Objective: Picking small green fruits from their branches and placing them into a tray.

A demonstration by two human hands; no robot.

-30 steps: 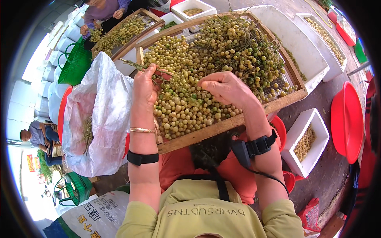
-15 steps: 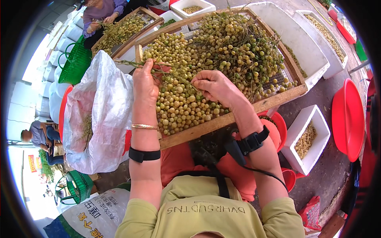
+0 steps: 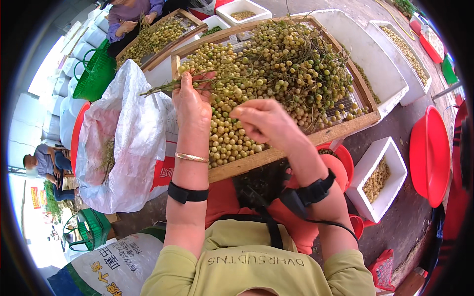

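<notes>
We look steeply down and forward from the wearer's head, a wide fisheye view taking in the yellow-green shirt [image 3: 252,269] at close range below, the left hand [image 3: 192,102] and right hand [image 3: 269,122] near mid-frame over the wooden-framed tray [image 3: 345,129], and, farther off at upper left, a person in purple [image 3: 129,13] by the curved, darkened margin.

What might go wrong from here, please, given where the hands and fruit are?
Loose fruit lies close to the near edge of the tray, so a knock from the right hand might roll some over. The heaped bunches crowd the tray's right side and could spill if it were jolted.
</notes>
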